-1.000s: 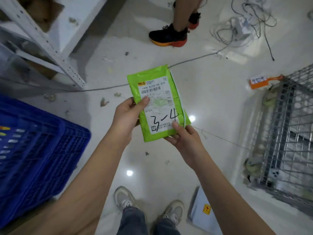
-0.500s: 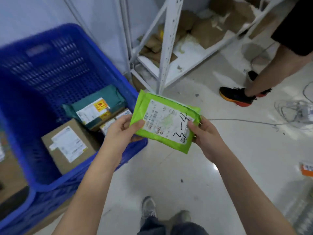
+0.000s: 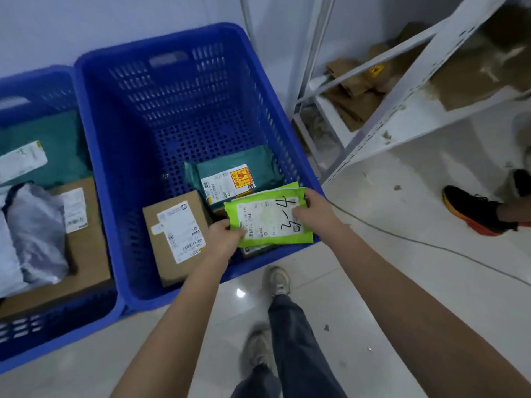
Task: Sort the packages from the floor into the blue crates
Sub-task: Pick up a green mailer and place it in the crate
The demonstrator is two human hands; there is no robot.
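The green package [image 3: 268, 218] is a thin, soft mailer, probably light and flexible; grip it at opposite edges. It is held over the near right corner of the blue crate [image 3: 161, 61], above a cardboard box [image 3: 175, 231] and a teal package [image 3: 232, 175]. The left hand [image 3: 225, 237] pinches its near left edge; the right hand [image 3: 314, 208] pinches its far right edge. The fingers of both hands are clamped on it.

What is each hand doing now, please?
Left hand: grips the green package at its left edge.
Right hand: grips the same package at its right edge.
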